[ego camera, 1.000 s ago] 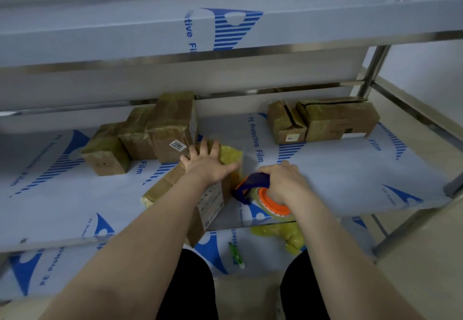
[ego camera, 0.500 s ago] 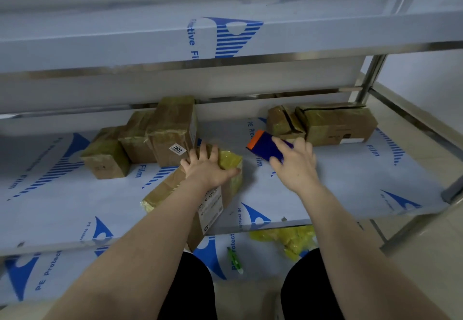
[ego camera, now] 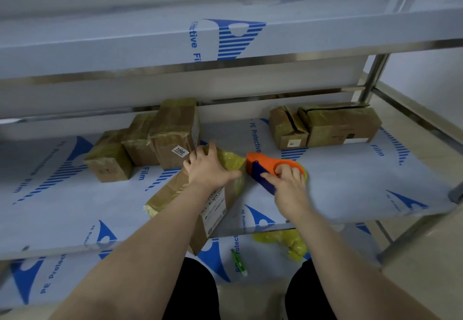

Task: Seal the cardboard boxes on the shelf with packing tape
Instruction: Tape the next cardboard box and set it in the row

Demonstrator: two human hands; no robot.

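A cardboard box [ego camera: 213,209] with yellow tape on its top lies on the middle shelf [ego camera: 350,189], overhanging the front edge. My left hand [ego camera: 209,166] presses flat on the box's far end, fingers spread. Right beside the box lies an orange and blue tape dispenser [ego camera: 265,168] on the shelf. My right hand [ego camera: 288,184] grips the dispenser, fingers curled over its orange roll hub and blue handle. The dispenser's orange nose sits close to the box's yellow-taped right edge.
Three taped boxes [ego camera: 147,141] stand at the back left, two more boxes [ego camera: 325,129] at the back right. An upper shelf [ego camera: 225,41] hangs low overhead. On the lower shelf lie crumpled yellow tape [ego camera: 283,242] and a green cutter [ego camera: 238,262]. A steel post [ego camera: 370,79] stands right.
My right hand carried the dispenser from the shelf's front edge up over the shelf, then brought it down beside the box. My left hand stayed pressed on the box.
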